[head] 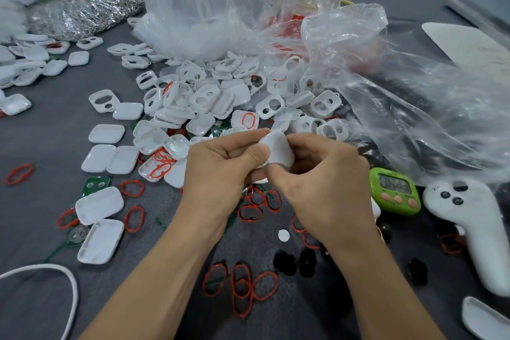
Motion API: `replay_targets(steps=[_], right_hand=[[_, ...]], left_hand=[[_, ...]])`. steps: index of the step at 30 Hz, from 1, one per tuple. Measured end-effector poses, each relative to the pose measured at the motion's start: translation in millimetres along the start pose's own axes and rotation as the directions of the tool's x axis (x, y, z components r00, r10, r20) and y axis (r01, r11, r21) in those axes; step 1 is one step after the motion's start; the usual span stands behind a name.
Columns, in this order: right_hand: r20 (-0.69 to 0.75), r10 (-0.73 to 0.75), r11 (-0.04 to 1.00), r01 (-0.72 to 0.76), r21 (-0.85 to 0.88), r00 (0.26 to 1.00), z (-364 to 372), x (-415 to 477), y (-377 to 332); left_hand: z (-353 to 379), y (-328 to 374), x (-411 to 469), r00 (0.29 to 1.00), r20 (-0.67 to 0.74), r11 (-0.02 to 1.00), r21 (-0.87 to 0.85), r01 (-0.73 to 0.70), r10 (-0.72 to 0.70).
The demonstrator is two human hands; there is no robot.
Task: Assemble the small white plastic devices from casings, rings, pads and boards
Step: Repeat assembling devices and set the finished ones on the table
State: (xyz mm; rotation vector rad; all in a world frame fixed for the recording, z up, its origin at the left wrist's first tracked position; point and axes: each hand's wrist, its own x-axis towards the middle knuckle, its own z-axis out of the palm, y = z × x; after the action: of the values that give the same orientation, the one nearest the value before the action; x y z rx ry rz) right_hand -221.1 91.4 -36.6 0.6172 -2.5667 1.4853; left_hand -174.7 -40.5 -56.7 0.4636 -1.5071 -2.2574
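Note:
Both hands meet above the grey table, holding one small white casing point(279, 148) between them. My left hand point(220, 171) grips its left side with curled fingers and thumb. My right hand point(320, 182) pinches its lower right edge. Behind the hands lies a heap of white casings point(209, 99), some solid, some with cut-out holes. Red rings point(242, 287) are scattered near my forearms and under my hands. Green boards point(95, 183) lie at the left among solid casing halves point(99, 205). Black pads point(285, 262) and a white round pad point(283, 235) lie below my right wrist.
Large clear plastic bags point(345, 44) rise behind and to the right of the heap. A green timer point(394, 190) and a white handheld controller point(474, 232) lie at the right. A bag of metal parts point(82, 12) sits far left. A white cable point(70, 281) curves at bottom left.

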Motion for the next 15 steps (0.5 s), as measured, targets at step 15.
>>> replay_targets(steps=[15], right_hand=[[0.109, 0.014, 0.999, -0.018, 0.04, 0.994, -8.1, 1.3, 3.4]], left_hand=[[-9.0, 0.5, 5.9, 0.968, 0.235, 0.993, -0.048, 0.105, -0.091]])
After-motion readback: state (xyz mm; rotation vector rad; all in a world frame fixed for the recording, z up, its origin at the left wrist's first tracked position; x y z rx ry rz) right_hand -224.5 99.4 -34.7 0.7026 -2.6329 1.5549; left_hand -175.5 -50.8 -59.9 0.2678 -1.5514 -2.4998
